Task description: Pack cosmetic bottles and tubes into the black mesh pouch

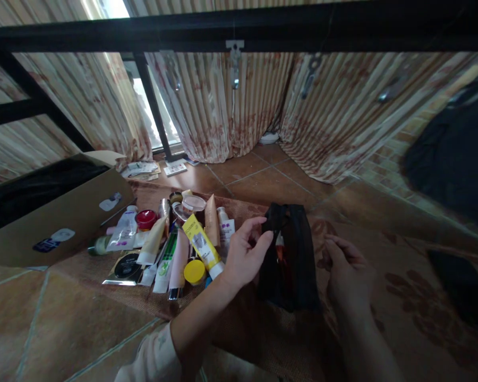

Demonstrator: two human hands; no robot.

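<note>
A black pouch (305,260) lies on the brown mat with its top parted, and a reddish-brown item (281,254) shows inside. My left hand (242,257) is at the pouch's left edge, thumb and forefinger apart, holding nothing visible. To the right of the pouch, my right hand (348,273) is closed, thumb against the curled fingers; dimness and blur hide whatever it pinches. Left of the pouch is a pile of toiletries: a yellow tube (201,241), a pink tube (179,260), a yellow-lidded jar (194,271), a red-lidded jar (145,219) and a black compact (126,265).
A cardboard box (83,215) with black plastic inside stands at the left. A dark flat object (460,286) lies at the right of the mat (143,300). A black metal bar (183,36) crosses above, with striped curtains (223,106) behind it.
</note>
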